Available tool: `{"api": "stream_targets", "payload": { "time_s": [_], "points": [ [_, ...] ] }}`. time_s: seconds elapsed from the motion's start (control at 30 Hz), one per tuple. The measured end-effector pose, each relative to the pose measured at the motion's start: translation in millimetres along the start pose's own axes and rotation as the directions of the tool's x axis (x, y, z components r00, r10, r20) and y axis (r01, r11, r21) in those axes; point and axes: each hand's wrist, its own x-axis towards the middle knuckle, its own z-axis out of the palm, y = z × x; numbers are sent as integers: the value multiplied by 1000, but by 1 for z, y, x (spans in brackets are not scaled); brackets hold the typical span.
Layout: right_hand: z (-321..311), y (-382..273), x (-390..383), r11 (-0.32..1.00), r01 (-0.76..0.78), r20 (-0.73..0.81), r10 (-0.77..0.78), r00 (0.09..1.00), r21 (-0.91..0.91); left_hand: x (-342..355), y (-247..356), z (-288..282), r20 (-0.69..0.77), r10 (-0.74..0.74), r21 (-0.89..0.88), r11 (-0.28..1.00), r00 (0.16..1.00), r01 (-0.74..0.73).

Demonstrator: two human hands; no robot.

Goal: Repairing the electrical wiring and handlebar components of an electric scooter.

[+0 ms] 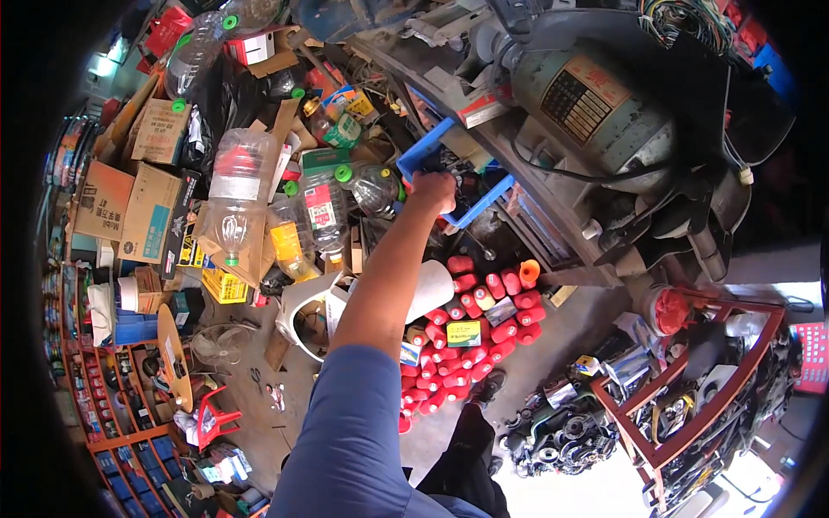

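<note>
My left hand (pixel 434 192), at the end of a bare forearm and blue sleeve, reaches to the near left side of a blue plastic crate (pixel 505 195). Its fingers are curled at the rim, closed on it; their tips are hidden. Dark, small items lie inside the crate. Beside the hand are a clear bottle with a green cap (pixel 371 188) and a metal shelf (pixel 553 250). Below, a mass of red plastic bottles (pixel 471 363) covers part of the floor. My right hand is out of view.
Cartons (pixel 142 211) and empty jugs (pixel 237 198) pile at left. A large motor (pixel 622 138) sits on the shelf. A white curved object (pixel 298 315) lies below my arm. A wooden frame (pixel 682 432) with metal parts stands at lower right; my foot (pixel 486 386) is on the floor.
</note>
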Motion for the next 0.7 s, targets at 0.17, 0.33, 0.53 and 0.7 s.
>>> {"api": "stream_targets", "payload": {
  "time_s": [0.17, 0.33, 0.53, 0.7],
  "points": [
    [-2, 2, 11, 1000, 22, 18, -22, 1000, 6, 3, 4, -1, 49, -10, 74, 997, 999, 6],
    [-3, -3, 20, 999, -16, 19, 15, 1000, 36, 5, -18, 0, -16, 116, -111, 987, 993, -117],
    [4, -7, 23, 995, -75, -43, 73, 996, -59, -3, -68, -6, -254, 126, -657, 706, 959, -266],
    [7, -13, 29, 995, -28, -26, 26, 999, -92, -6, -87, -14, -351, -235, -925, 234, 907, -298]
  ]
}}
